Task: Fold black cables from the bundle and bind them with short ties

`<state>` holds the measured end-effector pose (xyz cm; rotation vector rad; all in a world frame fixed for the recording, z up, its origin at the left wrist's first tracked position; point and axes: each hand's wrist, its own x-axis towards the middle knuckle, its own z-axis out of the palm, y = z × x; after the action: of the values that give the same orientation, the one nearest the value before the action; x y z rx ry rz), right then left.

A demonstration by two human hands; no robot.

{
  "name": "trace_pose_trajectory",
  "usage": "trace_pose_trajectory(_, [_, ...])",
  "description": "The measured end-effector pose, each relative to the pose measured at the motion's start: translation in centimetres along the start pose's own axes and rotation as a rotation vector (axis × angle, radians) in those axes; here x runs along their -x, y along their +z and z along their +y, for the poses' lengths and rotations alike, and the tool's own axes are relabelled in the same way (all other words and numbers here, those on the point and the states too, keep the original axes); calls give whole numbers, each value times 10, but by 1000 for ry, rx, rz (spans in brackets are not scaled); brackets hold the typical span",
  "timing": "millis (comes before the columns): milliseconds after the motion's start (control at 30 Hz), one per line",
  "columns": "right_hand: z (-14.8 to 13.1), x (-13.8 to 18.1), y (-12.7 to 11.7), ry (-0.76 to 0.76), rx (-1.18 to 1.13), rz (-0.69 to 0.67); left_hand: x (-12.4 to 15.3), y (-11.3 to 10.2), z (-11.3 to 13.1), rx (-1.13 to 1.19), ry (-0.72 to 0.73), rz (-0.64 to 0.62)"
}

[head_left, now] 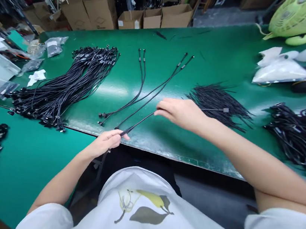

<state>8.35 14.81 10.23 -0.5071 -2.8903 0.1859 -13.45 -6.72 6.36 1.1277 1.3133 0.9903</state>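
Note:
My left hand [107, 142] is closed round the near ends of a pair of thin black cables [156, 88] at the table's front edge. These cables run diagonally up to connectors at the far middle. My right hand [180, 112] pinches the same cables a little farther along, fingers pressed together. A black cable tie [215, 109] sticks out to the right from under this hand. Another pair of black cables [136, 93] lies just left of them on the green table [211, 54].
A large bundle of black cables [63, 84] lies at the left, a heap of black cable ties [219, 102] right of my hand, more cables [299, 134] at far right. Plastic bags, a green fan [301, 15] and cardboard boxes [154, 17] stand behind. A person works at far left.

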Motion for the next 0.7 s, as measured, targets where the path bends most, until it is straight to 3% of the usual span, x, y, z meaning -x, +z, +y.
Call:
trace_pose_trajectory(67, [19,7,5,18,-32,22,3,-12,-2,45,-7,45])
trace_pose_trajectory(133, [31,19,7,78,-35,68,3,-24,-4,-57,-1,158])
trace_pose_trajectory(300, [48,55,-21,372,81,321,0,-66,-17,-677,61,658])
trace_pose_trajectory(400, [55,73,-45,497,126,400,3,-92,-27,-676,-8,850])
trace_pose_trajectory(533, [64,81,-49,571,287,342,2,-100,-31,-119,-103,789])
trace_pose_trajectory(633, [69,80,-28,553,372,286,-3,-87,-23,123,-136,691])
trace_pose_trajectory(700, [63,77,-9,450,313,168,-6,-74,-14,301,-128,625])
